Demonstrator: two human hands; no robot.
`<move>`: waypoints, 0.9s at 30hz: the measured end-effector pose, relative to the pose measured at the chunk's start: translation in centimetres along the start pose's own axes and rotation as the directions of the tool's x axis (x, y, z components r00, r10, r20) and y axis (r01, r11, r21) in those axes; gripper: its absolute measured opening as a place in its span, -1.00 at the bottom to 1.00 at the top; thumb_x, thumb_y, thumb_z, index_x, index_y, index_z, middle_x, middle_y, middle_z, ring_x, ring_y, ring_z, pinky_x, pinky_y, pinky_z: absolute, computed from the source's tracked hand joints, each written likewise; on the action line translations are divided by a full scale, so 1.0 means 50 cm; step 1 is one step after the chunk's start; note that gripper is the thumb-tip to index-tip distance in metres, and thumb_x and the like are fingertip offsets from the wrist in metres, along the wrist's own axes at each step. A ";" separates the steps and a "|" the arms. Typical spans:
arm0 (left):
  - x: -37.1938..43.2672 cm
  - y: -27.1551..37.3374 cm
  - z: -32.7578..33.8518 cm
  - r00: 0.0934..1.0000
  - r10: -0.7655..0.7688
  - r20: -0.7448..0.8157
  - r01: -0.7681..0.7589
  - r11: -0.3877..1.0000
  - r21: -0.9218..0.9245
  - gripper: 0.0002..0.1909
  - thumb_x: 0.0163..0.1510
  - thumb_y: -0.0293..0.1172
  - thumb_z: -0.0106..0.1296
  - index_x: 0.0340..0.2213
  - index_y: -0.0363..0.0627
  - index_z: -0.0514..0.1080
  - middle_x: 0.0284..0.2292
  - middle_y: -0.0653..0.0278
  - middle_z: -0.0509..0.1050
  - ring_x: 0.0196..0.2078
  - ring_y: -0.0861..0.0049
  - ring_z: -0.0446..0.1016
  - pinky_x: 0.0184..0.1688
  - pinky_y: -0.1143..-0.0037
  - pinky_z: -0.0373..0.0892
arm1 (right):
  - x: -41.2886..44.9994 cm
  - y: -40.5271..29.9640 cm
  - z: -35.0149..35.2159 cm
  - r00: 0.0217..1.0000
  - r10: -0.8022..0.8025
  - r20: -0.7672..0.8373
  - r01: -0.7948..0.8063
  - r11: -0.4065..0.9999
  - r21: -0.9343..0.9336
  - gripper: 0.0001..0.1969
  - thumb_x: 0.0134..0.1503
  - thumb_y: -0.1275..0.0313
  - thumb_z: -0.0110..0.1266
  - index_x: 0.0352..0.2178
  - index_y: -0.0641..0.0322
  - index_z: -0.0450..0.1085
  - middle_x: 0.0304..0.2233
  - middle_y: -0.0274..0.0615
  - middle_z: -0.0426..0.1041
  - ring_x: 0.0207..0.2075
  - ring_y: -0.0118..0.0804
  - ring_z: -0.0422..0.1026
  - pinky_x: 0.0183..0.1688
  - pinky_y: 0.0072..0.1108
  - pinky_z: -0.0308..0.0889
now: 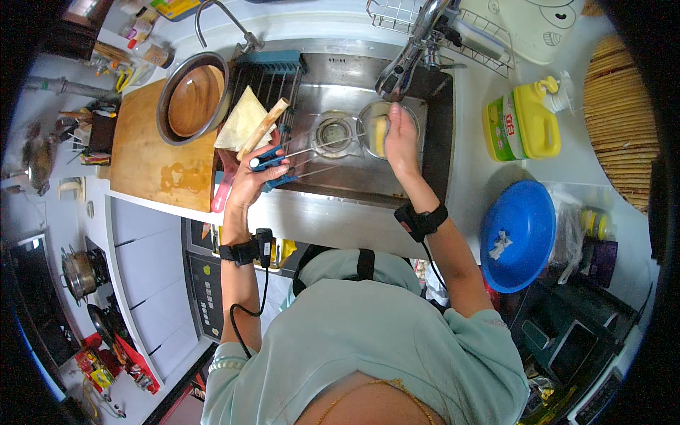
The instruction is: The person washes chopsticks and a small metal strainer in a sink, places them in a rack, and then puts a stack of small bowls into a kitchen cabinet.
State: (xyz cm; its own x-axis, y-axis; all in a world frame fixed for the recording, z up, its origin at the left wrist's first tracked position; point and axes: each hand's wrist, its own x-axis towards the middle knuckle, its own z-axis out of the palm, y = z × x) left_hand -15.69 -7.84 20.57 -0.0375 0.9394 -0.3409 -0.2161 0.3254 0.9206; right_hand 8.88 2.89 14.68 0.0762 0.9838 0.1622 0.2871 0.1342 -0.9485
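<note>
My left hand (256, 178) is closed around a blue end part of the metal-rod drying rack (273, 64); thin rods reach from it over the sink. Just above the fingers a wooden stick (264, 127) slants across a pale yellow cloth (244, 125). A pink handle (222, 191) shows beside the left wrist. My right hand (402, 141) is down in the steel sink (340, 178), its fingers curled and partly hidden against a yellow sponge (380, 135). The sponge is within a round, clear-looking vessel (368, 112). The faucet head (393, 77) hangs directly above.
On the left, a metal bowl (162, 114) with a wooden bowl (194, 98) inside stands on a wooden cutting board (138, 154). A yellow detergent jug (534, 122), a blue plastic basin (523, 223) and a slatted round mat (619, 117) are to the right. A small curved tap (249, 43) rises behind the rack.
</note>
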 end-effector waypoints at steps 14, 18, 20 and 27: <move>0.066 -0.055 0.033 0.842 0.480 -0.247 -0.300 0.797 0.524 -0.44 -0.24 -0.51 0.15 -0.15 -0.24 0.20 -0.27 0.20 0.32 -0.18 0.48 0.29 -0.17 0.54 0.26 | -0.007 -0.056 0.045 0.990 0.111 0.083 -0.117 0.991 0.071 -0.58 0.15 0.18 -0.31 -0.56 0.34 0.28 -0.69 -0.32 0.24 -0.61 -0.51 0.14 -0.50 -0.65 0.13; 0.049 0.007 0.100 0.727 0.677 0.116 -0.432 0.318 0.844 -0.41 -0.36 -0.54 0.16 -0.19 -0.20 0.23 -0.20 0.10 0.26 -0.14 0.19 0.22 -0.07 0.40 0.15 | -0.016 -0.046 0.051 0.997 0.068 0.048 -0.072 0.993 0.089 -0.59 0.15 0.18 -0.30 -0.56 0.34 0.27 -0.70 -0.32 0.22 -0.62 -0.51 0.12 -0.51 -0.64 0.12; 0.050 0.020 0.141 0.724 0.666 0.182 -0.477 0.293 0.829 -0.42 -0.34 -0.56 0.14 -0.18 -0.21 0.23 -0.20 0.10 0.26 -0.12 0.20 0.20 -0.03 0.39 0.11 | -0.014 -0.041 0.055 0.993 0.057 0.108 -0.064 0.996 0.067 -0.63 0.12 0.21 -0.28 -0.52 0.35 0.26 -0.59 0.10 0.32 -0.51 0.11 0.30 -0.45 -0.35 0.19; 0.051 0.046 0.161 0.916 0.231 0.327 -0.395 0.658 0.641 -0.47 -0.24 -0.58 0.10 -0.16 -0.25 0.18 -0.29 0.16 0.31 -0.19 0.41 0.28 -0.06 0.51 0.14 | -0.023 -0.130 0.031 0.966 -0.150 0.213 0.181 0.974 -0.137 -0.70 0.08 0.24 -0.21 -0.55 0.26 0.26 -0.65 0.07 0.32 -0.58 0.11 0.32 -0.54 -0.27 0.19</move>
State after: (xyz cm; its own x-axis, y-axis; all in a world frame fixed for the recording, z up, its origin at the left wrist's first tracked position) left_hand -8.42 -3.81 23.35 0.2347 0.9714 -0.0371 0.4985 -0.0875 0.8625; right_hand 5.43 1.06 20.24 -0.1727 0.9551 0.2408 0.4239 0.2927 -0.8571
